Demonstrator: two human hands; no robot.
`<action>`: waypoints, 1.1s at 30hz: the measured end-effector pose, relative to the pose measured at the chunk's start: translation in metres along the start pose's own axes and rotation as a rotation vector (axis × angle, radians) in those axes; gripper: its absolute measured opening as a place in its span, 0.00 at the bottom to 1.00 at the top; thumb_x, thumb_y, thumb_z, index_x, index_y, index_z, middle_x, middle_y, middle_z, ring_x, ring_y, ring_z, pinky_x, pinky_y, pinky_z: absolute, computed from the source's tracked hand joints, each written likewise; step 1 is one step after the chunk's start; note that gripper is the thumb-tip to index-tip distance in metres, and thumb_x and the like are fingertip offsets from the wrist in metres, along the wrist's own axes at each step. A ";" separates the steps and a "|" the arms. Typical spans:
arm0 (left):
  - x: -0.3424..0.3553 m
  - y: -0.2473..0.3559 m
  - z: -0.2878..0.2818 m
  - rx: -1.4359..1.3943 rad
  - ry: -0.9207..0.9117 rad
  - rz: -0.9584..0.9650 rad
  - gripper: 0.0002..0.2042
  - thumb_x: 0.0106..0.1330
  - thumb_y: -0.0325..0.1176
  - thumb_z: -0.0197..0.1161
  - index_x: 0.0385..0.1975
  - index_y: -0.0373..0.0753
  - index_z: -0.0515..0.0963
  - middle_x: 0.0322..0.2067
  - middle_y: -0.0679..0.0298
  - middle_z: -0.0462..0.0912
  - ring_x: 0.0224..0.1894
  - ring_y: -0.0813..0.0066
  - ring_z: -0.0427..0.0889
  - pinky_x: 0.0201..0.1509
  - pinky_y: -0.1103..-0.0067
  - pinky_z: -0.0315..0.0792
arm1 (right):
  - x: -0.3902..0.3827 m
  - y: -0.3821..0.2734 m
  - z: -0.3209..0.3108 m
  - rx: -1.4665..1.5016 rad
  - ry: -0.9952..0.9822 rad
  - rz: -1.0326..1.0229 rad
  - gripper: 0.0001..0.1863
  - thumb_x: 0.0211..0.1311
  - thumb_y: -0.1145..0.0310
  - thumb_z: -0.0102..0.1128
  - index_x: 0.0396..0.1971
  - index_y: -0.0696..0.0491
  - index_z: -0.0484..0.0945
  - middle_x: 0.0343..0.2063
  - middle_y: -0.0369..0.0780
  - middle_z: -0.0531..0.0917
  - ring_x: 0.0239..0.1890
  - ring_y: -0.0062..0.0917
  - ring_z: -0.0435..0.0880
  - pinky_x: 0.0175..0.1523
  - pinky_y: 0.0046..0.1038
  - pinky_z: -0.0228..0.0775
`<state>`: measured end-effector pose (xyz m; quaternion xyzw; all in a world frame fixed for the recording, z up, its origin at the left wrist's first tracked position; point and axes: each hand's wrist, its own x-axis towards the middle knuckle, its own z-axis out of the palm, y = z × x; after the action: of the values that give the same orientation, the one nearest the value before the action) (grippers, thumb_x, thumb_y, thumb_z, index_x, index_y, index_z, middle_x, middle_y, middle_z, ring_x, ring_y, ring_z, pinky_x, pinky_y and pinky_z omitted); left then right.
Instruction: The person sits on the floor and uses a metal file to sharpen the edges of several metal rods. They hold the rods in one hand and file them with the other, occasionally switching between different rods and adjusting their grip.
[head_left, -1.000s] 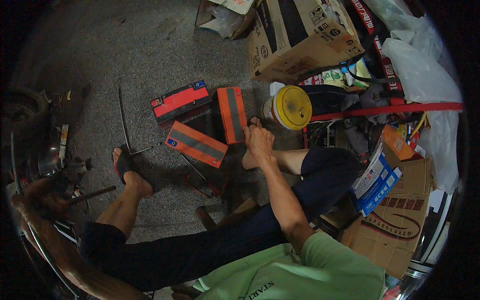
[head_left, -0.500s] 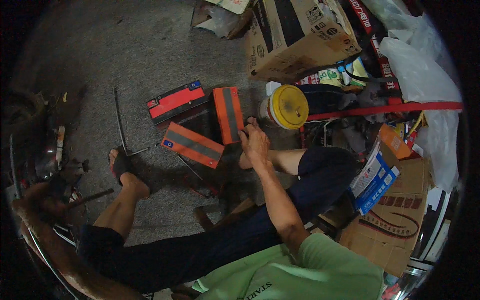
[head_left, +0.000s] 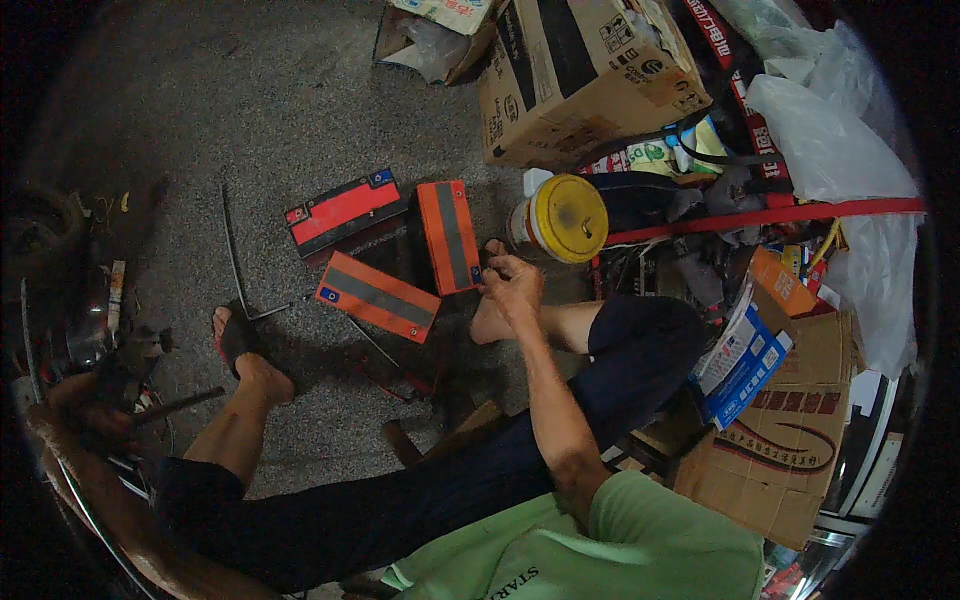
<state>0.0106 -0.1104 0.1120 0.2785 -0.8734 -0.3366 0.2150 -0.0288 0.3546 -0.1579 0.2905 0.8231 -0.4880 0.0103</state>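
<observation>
My right hand (head_left: 510, 285) has its fingers pinched at the near right corner of the middle orange battery (head_left: 443, 235), beside a small blue terminal cover; whatever the fingertips hold is hidden. A second orange battery (head_left: 375, 295) lies angled to its left, nearer me. Behind that is a red-and-black battery (head_left: 340, 215) with blue corners. All three rest on the speckled floor (head_left: 260, 140). At the lower left, my left hand (head_left: 62, 405) is among dark metal parts, its fingers unclear in shadow. Bent metal rods (head_left: 237, 270) lie by my left foot.
A white bucket with yellow lid (head_left: 568, 220) stands right of the batteries. Behind it are cardboard boxes (head_left: 590, 95), plastic bags (head_left: 820, 150) and a red strap (head_left: 760, 215). Flattened cardboard (head_left: 760, 470) and a blue carton (head_left: 745, 370) lie right. A tire (head_left: 45, 225) sits left.
The view has shifted slightly. My right fingers have lifted a little from the orange battery's corner, exposing its blue terminal cover. The batteries rest as before.
</observation>
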 end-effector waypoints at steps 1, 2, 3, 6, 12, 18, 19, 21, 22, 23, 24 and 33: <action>0.000 -0.001 0.000 -0.004 0.001 -0.004 0.31 0.69 0.62 0.46 0.37 0.37 0.81 0.26 0.59 0.80 0.25 0.72 0.75 0.32 0.76 0.73 | 0.000 -0.001 -0.001 -0.028 -0.014 0.000 0.12 0.53 0.75 0.65 0.39 0.60 0.83 0.36 0.52 0.86 0.34 0.32 0.88 0.36 0.30 0.80; -0.001 -0.002 -0.001 -0.008 -0.004 -0.006 0.31 0.69 0.62 0.46 0.37 0.37 0.81 0.26 0.60 0.80 0.25 0.72 0.75 0.32 0.76 0.73 | 0.000 -0.002 -0.003 -0.057 -0.027 0.001 0.12 0.53 0.74 0.65 0.39 0.59 0.84 0.36 0.52 0.85 0.35 0.33 0.88 0.38 0.31 0.80; -0.001 -0.001 -0.002 -0.006 -0.003 -0.006 0.31 0.69 0.62 0.46 0.37 0.37 0.81 0.26 0.60 0.80 0.25 0.72 0.75 0.32 0.76 0.73 | -0.003 -0.008 -0.003 -0.160 -0.032 -0.069 0.12 0.53 0.73 0.66 0.38 0.58 0.84 0.37 0.52 0.85 0.37 0.35 0.87 0.40 0.32 0.79; 0.001 0.003 -0.002 -0.002 -0.007 -0.007 0.31 0.69 0.62 0.46 0.37 0.37 0.81 0.26 0.60 0.80 0.25 0.72 0.75 0.32 0.76 0.73 | -0.010 -0.019 -0.004 -0.380 -0.043 -0.219 0.11 0.52 0.70 0.67 0.37 0.54 0.85 0.37 0.50 0.85 0.40 0.39 0.86 0.46 0.34 0.77; -0.003 0.006 -0.001 -0.025 -0.019 -0.010 0.31 0.70 0.62 0.45 0.37 0.37 0.81 0.27 0.60 0.80 0.26 0.73 0.76 0.32 0.76 0.73 | -0.010 -0.016 0.002 -0.518 -0.041 -0.341 0.11 0.52 0.66 0.66 0.35 0.53 0.85 0.35 0.47 0.85 0.42 0.43 0.84 0.50 0.39 0.74; 0.001 0.008 -0.003 -0.036 -0.034 -0.017 0.31 0.70 0.62 0.44 0.38 0.37 0.82 0.27 0.61 0.80 0.26 0.73 0.76 0.32 0.76 0.73 | -0.002 -0.010 0.006 -0.700 -0.003 -0.499 0.12 0.52 0.66 0.66 0.36 0.53 0.85 0.35 0.48 0.85 0.41 0.45 0.83 0.49 0.40 0.73; 0.001 0.008 -0.002 -0.037 -0.036 -0.019 0.31 0.70 0.62 0.44 0.38 0.37 0.82 0.27 0.61 0.80 0.26 0.73 0.76 0.32 0.76 0.73 | -0.002 -0.011 0.005 -0.709 -0.010 -0.520 0.11 0.53 0.67 0.65 0.36 0.54 0.85 0.34 0.49 0.84 0.40 0.45 0.83 0.47 0.40 0.74; 0.000 0.007 -0.003 -0.039 -0.039 -0.020 0.31 0.70 0.62 0.44 0.38 0.38 0.82 0.27 0.61 0.80 0.26 0.73 0.76 0.32 0.76 0.73 | -0.002 -0.015 0.001 -0.670 -0.037 -0.514 0.10 0.53 0.68 0.65 0.35 0.54 0.85 0.33 0.50 0.84 0.39 0.45 0.83 0.45 0.40 0.74; -0.002 0.007 0.000 -0.039 -0.042 -0.017 0.31 0.70 0.62 0.44 0.38 0.38 0.82 0.27 0.61 0.80 0.26 0.73 0.76 0.32 0.76 0.73 | -0.002 -0.016 -0.001 -0.623 -0.056 -0.487 0.10 0.54 0.68 0.65 0.35 0.54 0.85 0.33 0.50 0.84 0.39 0.45 0.83 0.45 0.41 0.74; -0.004 0.005 0.000 -0.043 -0.050 -0.019 0.31 0.70 0.62 0.44 0.38 0.38 0.82 0.27 0.61 0.80 0.26 0.73 0.76 0.32 0.76 0.73 | -0.002 -0.018 -0.003 -0.576 -0.076 -0.460 0.09 0.54 0.68 0.65 0.34 0.54 0.85 0.33 0.50 0.84 0.39 0.46 0.83 0.45 0.41 0.73; -0.004 0.005 0.000 -0.042 -0.052 -0.021 0.31 0.70 0.62 0.44 0.38 0.38 0.82 0.27 0.61 0.80 0.26 0.73 0.76 0.32 0.76 0.73 | -0.002 -0.019 -0.003 -0.583 -0.074 -0.435 0.10 0.53 0.67 0.65 0.34 0.53 0.86 0.33 0.50 0.84 0.39 0.45 0.83 0.46 0.40 0.74; -0.004 0.005 -0.001 -0.040 -0.066 -0.022 0.31 0.70 0.63 0.43 0.38 0.38 0.82 0.27 0.62 0.81 0.27 0.73 0.77 0.32 0.77 0.73 | -0.001 -0.010 -0.001 -0.478 -0.017 -0.350 0.10 0.53 0.66 0.67 0.35 0.54 0.86 0.34 0.49 0.85 0.38 0.43 0.84 0.43 0.37 0.75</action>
<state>0.0131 -0.1052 0.1156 0.2726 -0.8701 -0.3653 0.1876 -0.0322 0.3516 -0.1488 0.1291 0.9521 -0.2770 0.0010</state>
